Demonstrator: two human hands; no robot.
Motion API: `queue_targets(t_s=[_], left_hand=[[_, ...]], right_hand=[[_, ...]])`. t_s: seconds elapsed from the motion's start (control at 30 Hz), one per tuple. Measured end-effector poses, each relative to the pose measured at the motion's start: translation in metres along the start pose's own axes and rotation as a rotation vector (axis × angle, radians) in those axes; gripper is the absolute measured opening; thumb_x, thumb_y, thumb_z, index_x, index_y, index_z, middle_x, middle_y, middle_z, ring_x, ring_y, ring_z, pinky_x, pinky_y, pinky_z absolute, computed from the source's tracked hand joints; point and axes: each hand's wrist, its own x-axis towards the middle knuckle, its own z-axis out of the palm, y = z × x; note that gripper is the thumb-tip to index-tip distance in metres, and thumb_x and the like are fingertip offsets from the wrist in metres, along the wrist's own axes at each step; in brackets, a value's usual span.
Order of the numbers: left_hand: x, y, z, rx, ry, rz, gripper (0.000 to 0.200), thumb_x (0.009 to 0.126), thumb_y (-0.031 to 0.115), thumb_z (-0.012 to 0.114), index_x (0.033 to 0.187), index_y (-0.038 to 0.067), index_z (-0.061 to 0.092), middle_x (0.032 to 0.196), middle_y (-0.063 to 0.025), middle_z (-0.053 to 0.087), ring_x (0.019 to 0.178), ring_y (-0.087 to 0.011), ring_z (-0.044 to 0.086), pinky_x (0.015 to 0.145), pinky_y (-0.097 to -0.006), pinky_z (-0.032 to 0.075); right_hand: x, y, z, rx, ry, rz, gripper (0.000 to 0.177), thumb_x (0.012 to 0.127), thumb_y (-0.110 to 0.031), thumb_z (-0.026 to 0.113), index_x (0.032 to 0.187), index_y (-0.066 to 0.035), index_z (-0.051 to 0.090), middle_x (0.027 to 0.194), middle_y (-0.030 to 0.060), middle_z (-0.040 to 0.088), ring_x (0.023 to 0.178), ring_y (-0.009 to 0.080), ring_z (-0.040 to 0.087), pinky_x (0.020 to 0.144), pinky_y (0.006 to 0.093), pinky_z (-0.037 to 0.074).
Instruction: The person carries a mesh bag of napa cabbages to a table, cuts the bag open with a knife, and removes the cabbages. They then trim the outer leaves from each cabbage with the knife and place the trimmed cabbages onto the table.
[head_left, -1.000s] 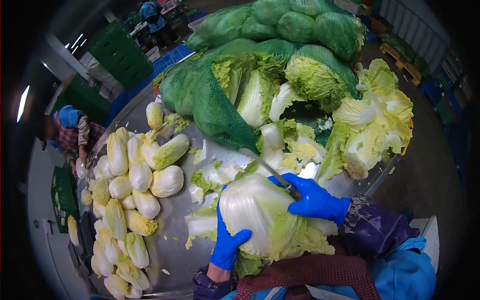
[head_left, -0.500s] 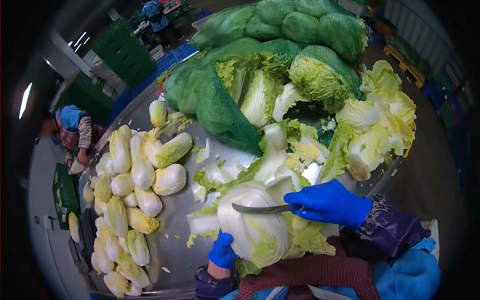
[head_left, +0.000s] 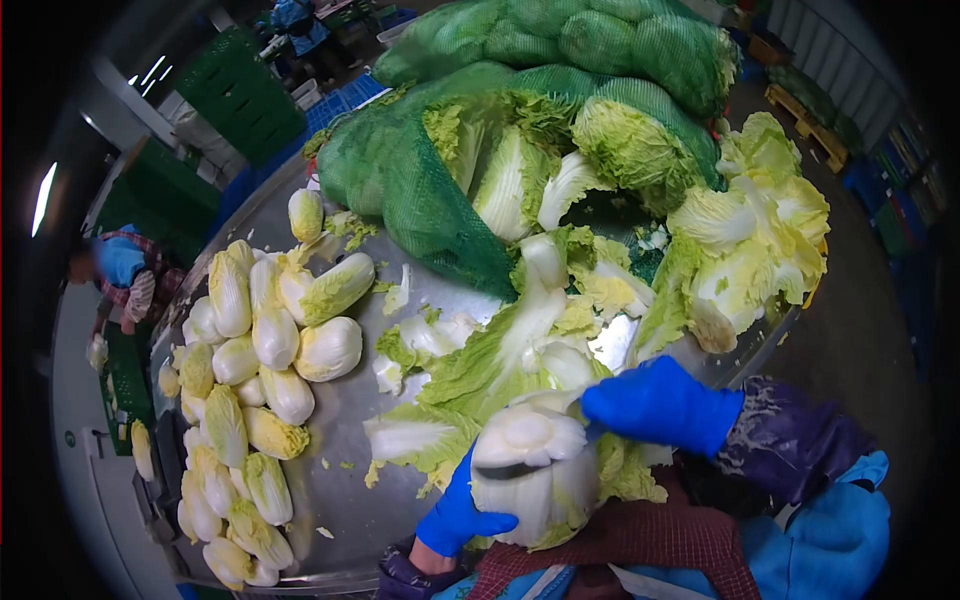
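Note:
My left hand (head_left: 458, 512), in a blue glove, grips the left side of a Chinese cabbage (head_left: 540, 497), thumb across its front. The pale stem end faces up. My right hand (head_left: 660, 405), also blue-gloved, is closed at the cabbage's upper right. It holds a knife (head_left: 503, 470), whose handle is hidden in the fist. The dark blade tip shows at the cabbage's left side, beneath the stem end; the rest of the blade is hidden. Loose outer leaves (head_left: 490, 355) lie just beyond the cabbage, on the metal table (head_left: 345, 440).
Several trimmed cabbages (head_left: 275, 340) are heaped on the left. Green mesh sacks (head_left: 400, 190) of cabbages stand at the back, one torn open. Discarded leaves (head_left: 750, 240) pile up at the right edge. A co-worker (head_left: 130, 270) stands at far left by a green crate (head_left: 128, 375).
The cabbage has turned so its stem end faces up. My left hand has risen to grip its side. The knife has gone from lying across the cabbage to inside its stem end.

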Motion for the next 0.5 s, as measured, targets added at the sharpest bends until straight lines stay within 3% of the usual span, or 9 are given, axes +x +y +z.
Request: queue_targets(t_s=[0.07, 0.13, 0.17, 0.23, 0.3, 0.33, 0.37, 0.47, 0.5], left_hand=[[-0.003, -0.005, -0.001, 0.022, 0.000, -0.002, 0.105, 0.053, 0.024, 0.082, 0.137, 0.002, 0.024, 0.135, -0.0093, 0.037, 0.124, -0.0224, 0.036, 0.104, -0.0372, 0.028], [0.002, 0.000, -0.006, 0.056, -0.007, 0.015, 0.105, 0.053, 0.024, 0.082, 0.137, 0.002, 0.024, 0.135, -0.0092, 0.036, 0.125, -0.0224, 0.035, 0.104, -0.0374, 0.028], [0.006, 0.002, -0.007, 0.180, -0.019, 0.103, 0.102, 0.054, 0.024, 0.082, 0.136, 0.002, 0.025, 0.133, -0.0096, 0.038, 0.123, -0.0225, 0.037, 0.103, -0.0373, 0.030], [-0.005, -0.008, 0.000, 0.282, -0.017, 0.145, 0.100, 0.056, 0.024, 0.081, 0.135, 0.001, 0.026, 0.132, -0.0100, 0.040, 0.122, -0.0226, 0.039, 0.101, -0.0371, 0.031], [0.002, -0.009, 0.001, -0.209, 0.205, -0.011, 0.093, 0.059, 0.022, 0.080, 0.133, 0.000, 0.029, 0.126, -0.0106, 0.045, 0.117, -0.0228, 0.044, 0.098, -0.0364, 0.036], [0.005, -0.010, 0.001, -0.219, 0.214, 0.052, 0.088, 0.062, 0.022, 0.078, 0.132, -0.001, 0.031, 0.122, -0.0113, 0.049, 0.113, -0.0235, 0.048, 0.094, -0.0374, 0.040], [0.006, -0.008, 0.005, -0.221, 0.215, 0.050, 0.088, 0.062, 0.022, 0.078, 0.132, -0.001, 0.031, 0.122, -0.0113, 0.049, 0.113, -0.0235, 0.048, 0.094, -0.0374, 0.040], [0.003, -0.001, 0.010, -0.226, 0.272, 0.073, 0.087, 0.062, 0.022, 0.078, 0.131, -0.001, 0.031, 0.121, -0.0119, 0.049, 0.113, -0.0245, 0.049, 0.093, -0.0398, 0.042], [0.002, -0.003, 0.007, -0.276, 0.304, 0.113, 0.085, 0.064, 0.024, 0.076, 0.132, 0.000, 0.031, 0.124, -0.0125, 0.048, 0.114, -0.0256, 0.048, 0.093, -0.0414, 0.042]], right_hand=[[-0.018, 0.026, 0.013, 0.010, 0.054, 0.012, 0.016, 0.080, -0.018, 0.054, 0.095, -0.014, 0.053, 0.075, 0.0038, 0.061, 0.060, 0.0227, 0.061, 0.048, 0.0346, 0.048], [-0.033, 0.062, 0.012, -0.176, -0.429, 0.490, 0.020, 0.080, -0.022, 0.057, 0.098, -0.014, 0.055, 0.072, 0.0061, 0.061, 0.061, 0.0244, 0.062, 0.050, 0.0354, 0.049], [-0.028, 0.059, 0.005, -0.187, -0.431, 0.490, 0.020, 0.080, -0.022, 0.057, 0.098, -0.014, 0.055, 0.072, 0.0061, 0.061, 0.061, 0.0244, 0.062, 0.050, 0.0354, 0.049], [-0.020, 0.014, -0.009, 0.368, 0.041, 0.371, 0.026, 0.079, -0.026, 0.062, 0.100, -0.013, 0.055, 0.071, 0.0082, 0.062, 0.063, 0.0251, 0.063, 0.053, 0.0350, 0.050], [-0.004, -0.018, -0.025, 0.689, 0.072, 0.358, 0.042, 0.077, -0.032, 0.067, 0.110, -0.010, 0.054, 0.086, 0.0102, 0.064, 0.074, 0.0236, 0.064, 0.063, 0.0317, 0.051], [-0.002, -0.023, -0.008, 0.655, 0.179, 0.279, 0.060, 0.075, -0.036, 0.068, 0.124, -0.010, 0.046, 0.093, 0.0136, 0.062, 0.082, 0.0256, 0.063, 0.068, 0.0323, 0.050], [0.003, -0.028, -0.007, 0.656, 0.177, 0.282, 0.060, 0.075, -0.036, 0.068, 0.124, -0.010, 0.046, 0.093, 0.0136, 0.062, 0.082, 0.0256, 0.063, 0.068, 0.0323, 0.050], [0.022, -0.039, -0.011, 0.803, -0.169, 0.531, 0.082, 0.071, -0.035, 0.068, 0.135, -0.006, 0.027, 0.100, 0.0179, 0.060, 0.087, 0.0252, 0.061, 0.071, 0.0340, 0.049], [0.023, -0.032, -0.001, 0.808, -0.172, 0.519, 0.082, 0.071, -0.035, 0.068, 0.135, -0.006, 0.027, 0.100, 0.0179, 0.060, 0.087, 0.0252, 0.061, 0.071, 0.0340, 0.049]])
